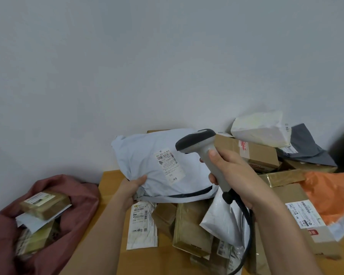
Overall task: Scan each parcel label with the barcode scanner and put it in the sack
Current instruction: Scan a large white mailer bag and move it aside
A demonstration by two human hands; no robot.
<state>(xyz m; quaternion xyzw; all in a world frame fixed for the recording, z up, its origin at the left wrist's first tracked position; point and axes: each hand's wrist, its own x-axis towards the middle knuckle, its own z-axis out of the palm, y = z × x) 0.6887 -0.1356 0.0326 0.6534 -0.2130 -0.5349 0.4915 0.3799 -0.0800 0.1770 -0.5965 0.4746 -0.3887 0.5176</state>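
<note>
Plain pale wall backs a wooden table (111, 187) heaped with cardboard boxes and mailers. Held up over the pile, a pale blue poly mailer (147, 155) has its label (169, 165) facing the barcode scanner (204, 153). The left hand (132, 187) pinches its lower left corner; the right hand (229, 171) is wrapped round the scanner handle. It looks soft, light and slippery, so a firmer hold along an edge seems wise before dropping it in the reddish sack (72, 187) at left, which already holds parcels.

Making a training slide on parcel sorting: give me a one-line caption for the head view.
Left hand holds a pale blue mailer while the right hand aims the barcode scanner at its label.
</note>
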